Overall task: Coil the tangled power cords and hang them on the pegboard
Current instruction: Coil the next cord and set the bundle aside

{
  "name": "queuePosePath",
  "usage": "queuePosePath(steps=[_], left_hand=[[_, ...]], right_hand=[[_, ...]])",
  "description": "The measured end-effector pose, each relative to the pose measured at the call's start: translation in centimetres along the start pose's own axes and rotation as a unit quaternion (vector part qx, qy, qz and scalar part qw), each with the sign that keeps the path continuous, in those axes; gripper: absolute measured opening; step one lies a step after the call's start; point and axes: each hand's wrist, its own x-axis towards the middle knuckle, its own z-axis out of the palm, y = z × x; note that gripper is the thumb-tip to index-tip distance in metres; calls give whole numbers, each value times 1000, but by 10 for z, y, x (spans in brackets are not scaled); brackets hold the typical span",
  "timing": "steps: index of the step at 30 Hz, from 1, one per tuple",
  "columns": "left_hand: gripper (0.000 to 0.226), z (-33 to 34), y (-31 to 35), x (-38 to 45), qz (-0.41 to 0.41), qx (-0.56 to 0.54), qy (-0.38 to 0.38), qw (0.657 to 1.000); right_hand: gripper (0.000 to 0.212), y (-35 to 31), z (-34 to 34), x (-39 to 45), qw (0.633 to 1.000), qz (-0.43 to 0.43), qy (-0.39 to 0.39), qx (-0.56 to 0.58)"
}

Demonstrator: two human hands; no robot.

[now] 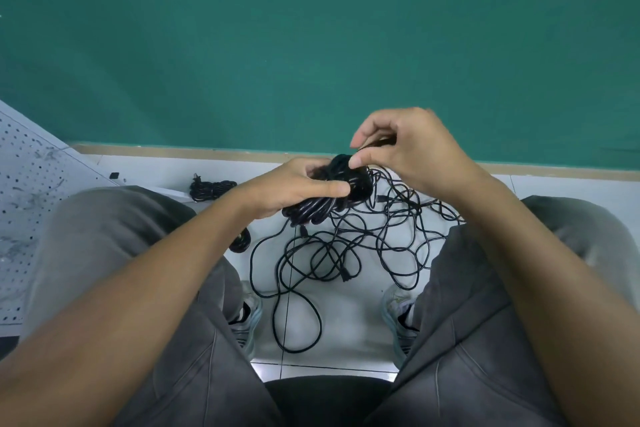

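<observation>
My left hand (294, 189) grips a thick black coiled cord bundle (346, 180) above the floor, between my knees. My right hand (401, 146) pinches a strand of the same cord just above the bundle, thumb and fingers closed on it. Below the hands a tangle of loose black power cords (349, 246) sprawls over the white tiled floor, with a long loop trailing toward my feet. A white pegboard (24, 184) leans at the left edge of the view.
A finished black coil (211, 189) lies on the floor beside the pegboard, and another coil (241, 241) peeks out under my left forearm. A green wall (311, 45) with a tan baseboard stands ahead. My grey-trousered knees flank the cords.
</observation>
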Motion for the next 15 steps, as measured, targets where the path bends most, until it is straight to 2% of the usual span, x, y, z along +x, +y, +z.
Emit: queuePosePath(steps=[4, 7, 10, 12, 15], left_hand=[[39, 8, 4, -5, 1, 17, -74, 997], [47, 9, 6, -8, -6, -63, -140, 988], [49, 8, 8, -10, 28, -109, -164, 980], [58, 6, 9, -11, 45, -148, -159, 975], [65, 2, 11, -13, 71, -186, -161, 967]], right_hand=[[28, 4, -4, 5, 998, -15, -8, 55], [16, 10, 1, 11, 990, -22, -61, 126], [4, 14, 1, 15, 977, -17, -112, 179], [17, 15, 0, 16, 965, 6, -141, 222], [58, 15, 4, 15, 935, 54, -160, 313]])
